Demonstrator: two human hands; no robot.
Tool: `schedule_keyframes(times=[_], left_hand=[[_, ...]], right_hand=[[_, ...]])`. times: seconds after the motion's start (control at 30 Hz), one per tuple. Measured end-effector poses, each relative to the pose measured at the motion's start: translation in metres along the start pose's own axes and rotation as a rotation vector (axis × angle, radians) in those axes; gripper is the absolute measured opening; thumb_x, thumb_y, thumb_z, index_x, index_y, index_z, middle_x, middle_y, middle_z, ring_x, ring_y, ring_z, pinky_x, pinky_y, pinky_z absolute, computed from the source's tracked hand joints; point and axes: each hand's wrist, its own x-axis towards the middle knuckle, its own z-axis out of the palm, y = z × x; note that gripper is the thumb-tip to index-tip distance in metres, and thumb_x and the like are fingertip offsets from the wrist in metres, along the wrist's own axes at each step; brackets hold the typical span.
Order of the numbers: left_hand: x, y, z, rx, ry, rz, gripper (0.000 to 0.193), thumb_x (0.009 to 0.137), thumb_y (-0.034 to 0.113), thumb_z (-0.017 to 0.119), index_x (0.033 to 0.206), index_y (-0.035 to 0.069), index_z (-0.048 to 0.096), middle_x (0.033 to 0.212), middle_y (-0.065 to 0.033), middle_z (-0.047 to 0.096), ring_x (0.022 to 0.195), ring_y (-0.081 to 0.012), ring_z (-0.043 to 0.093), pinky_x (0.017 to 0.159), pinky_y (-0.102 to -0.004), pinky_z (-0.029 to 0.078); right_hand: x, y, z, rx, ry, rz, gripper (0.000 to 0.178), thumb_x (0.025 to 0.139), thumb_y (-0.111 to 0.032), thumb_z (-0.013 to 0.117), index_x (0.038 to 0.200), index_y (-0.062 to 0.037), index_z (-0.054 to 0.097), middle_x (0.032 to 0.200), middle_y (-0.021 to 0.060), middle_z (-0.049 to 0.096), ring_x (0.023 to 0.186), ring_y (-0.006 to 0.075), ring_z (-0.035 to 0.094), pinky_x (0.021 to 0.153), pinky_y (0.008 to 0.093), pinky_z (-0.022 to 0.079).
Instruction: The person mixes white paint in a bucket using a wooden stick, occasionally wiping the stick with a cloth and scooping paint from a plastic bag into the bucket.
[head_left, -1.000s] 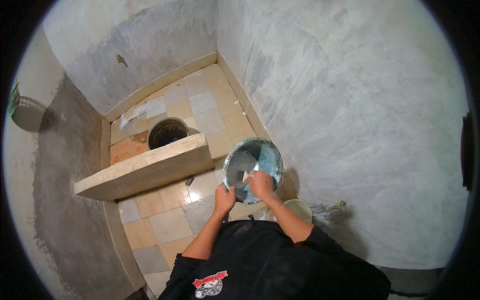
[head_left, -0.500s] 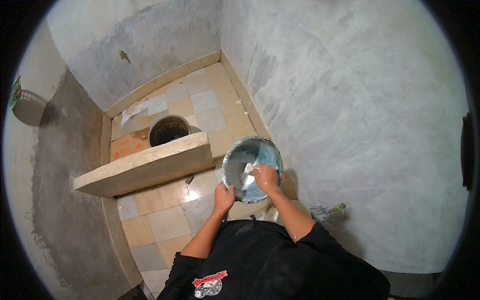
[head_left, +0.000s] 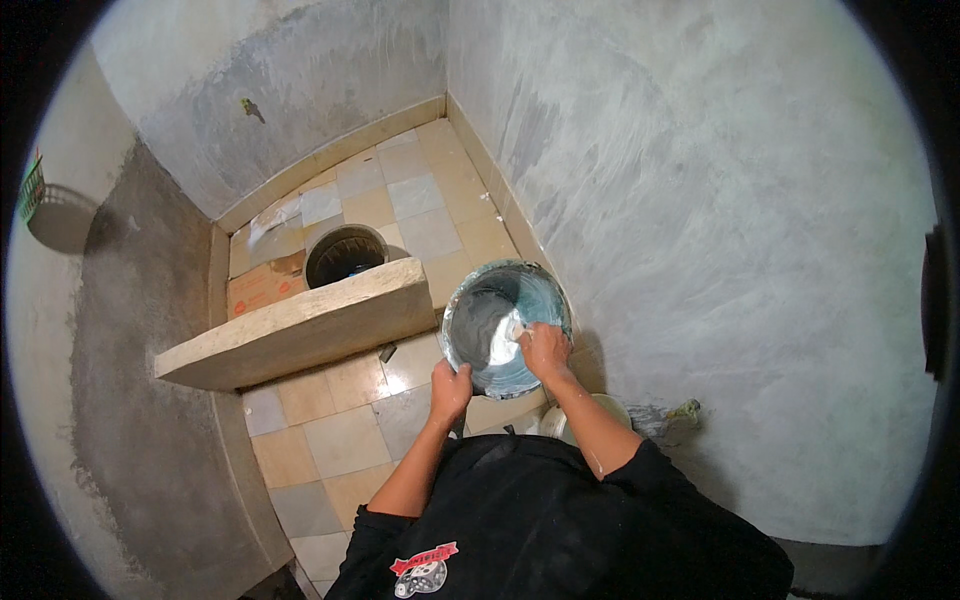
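A round bucket (head_left: pixel 541 296) with a plaster-smeared rim and blue-grey inner wall is tipped so that I see into it. My left hand (head_left: pixel 450 391) grips its near left rim, thumb on the edge. Inside the bucket, my right hand (head_left: pixel 546 352) is closed around a small tool with a whitish handle (head_left: pixel 520 333). Its working end is partly hidden and too unclear to name. A bright white patch (head_left: pixel 502 349) shows beside it, against the wet grey inside. White specks mark my right forearm.
A low plastered partition (head_left: pixel 300 330) crosses on the left. Behind it stand a dark bucket (head_left: pixel 345 256) and a flattened cardboard piece (head_left: pixel 265 287). A pale container (head_left: pixel 562 425) sits below my right forearm, near a wall pipe fitting (head_left: pixel 683 411). Smeared grey wall (head_left: pixel 740 230) rises at right.
My right hand and the tool have shifted slightly right within the bucket. The left hand keeps its hold on the rim. The whole view has turned a little.
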Motion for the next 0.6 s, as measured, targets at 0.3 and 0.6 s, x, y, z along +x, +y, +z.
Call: schedule_keyframes(times=[0.3,0.6], left_hand=[[-0.002,0.009,0.0,-0.008,-0.054,-0.053,0.028,0.083,0.015,0.058,0.09,-0.012,0.062,0.081,-0.0279,0.066,0.079,-0.0385,0.068,0.073,-0.045,0.05],[0.002,0.004,-0.003,0.008,-0.098,-0.065,0.026,0.083,0.013,0.059,0.091,-0.011,0.063,0.082,-0.0276,0.067,0.08,-0.0394,0.068,0.075,-0.0447,0.05]], right_hand=[[-0.004,-0.015,0.014,0.122,0.03,-0.124,0.024,0.085,-0.02,0.063,0.1,-0.0035,0.071,0.091,0.0239,0.068,0.087,0.0414,0.066,0.079,0.0499,0.052],[-0.019,-0.019,0.026,0.149,-0.054,-0.204,0.024,0.084,-0.022,0.063,0.096,-0.0039,0.072,0.089,0.0244,0.068,0.086,0.0437,0.065,0.077,0.0501,0.052]])
